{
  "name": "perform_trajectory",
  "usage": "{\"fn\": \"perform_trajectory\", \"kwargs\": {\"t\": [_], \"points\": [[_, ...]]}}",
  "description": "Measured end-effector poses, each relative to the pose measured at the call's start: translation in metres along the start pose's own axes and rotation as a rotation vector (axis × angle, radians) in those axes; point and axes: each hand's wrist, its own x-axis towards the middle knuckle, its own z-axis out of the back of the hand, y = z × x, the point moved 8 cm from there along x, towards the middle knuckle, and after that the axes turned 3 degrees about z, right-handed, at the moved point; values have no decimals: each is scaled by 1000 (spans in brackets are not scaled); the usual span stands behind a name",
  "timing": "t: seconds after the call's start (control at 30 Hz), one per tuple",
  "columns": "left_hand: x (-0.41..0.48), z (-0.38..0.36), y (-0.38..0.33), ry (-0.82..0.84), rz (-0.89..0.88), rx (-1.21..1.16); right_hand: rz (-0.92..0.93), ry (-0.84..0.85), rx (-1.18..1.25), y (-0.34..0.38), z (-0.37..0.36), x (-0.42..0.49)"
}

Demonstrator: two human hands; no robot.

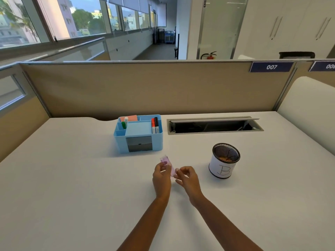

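**A:** Where is the thing being handled?

**B:** Just below the middle of the frame, lifted off the worktop (72, 178). It is a small pink piece (167, 163), too blurred to tell whether it is folded paper or something firmer.

**A:** And the hands?

**B:** They are close together, both clamped on it. The left hand (161, 175) pinches its upper end, and the right hand (187, 177) pinches its lower end between fingertips and thumb.

**A:** How far along is the work?

**B:** Midway, I'd judge. The pink piece is picked up but not put anywhere. It hangs between the blue organiser (119, 142), just above the hands, and the mesh cup (222, 169) to the right of centre. I can't tell which one it is meant for. The organiser already holds a red marker (153, 125) and a black marker (156, 124) in its right slot, a green marker (124, 123) on its left, pink notes (129, 118) at the back and a blue pad (138, 128) in the middle. Something brownish lies in the bottom of the cup, but it is unclear what.

**A:** Any writing?

**B:** The cup wears a white band with a hand-drawn "B". On the partition in the upper right of the frame, a dark blue sign (271, 67) reads "007". A second sign (324, 66) at the right edge is cut off and seems to read "008". The print on the markers is too small to read.
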Motion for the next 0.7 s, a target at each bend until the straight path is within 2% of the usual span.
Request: {"fn": "perform_trajectory", "kwargs": {"t": [0.1,0.2,0.4,0.57,0.7], "points": [[8,26,-7,-114,-54,49,97,53,-282,2,-17,2],[13,46,-8,-187,-102,104,189,175,-575,3,-43,3],[14,63,-5,-200,-145,220,268,360,-940,-8,-72,2],[11,67,-1,-136,-200,327,226,326,-887,-11,-64,5],[7,67,6,-54,-217,381,88,192,-493,-9,-38,3]]}}
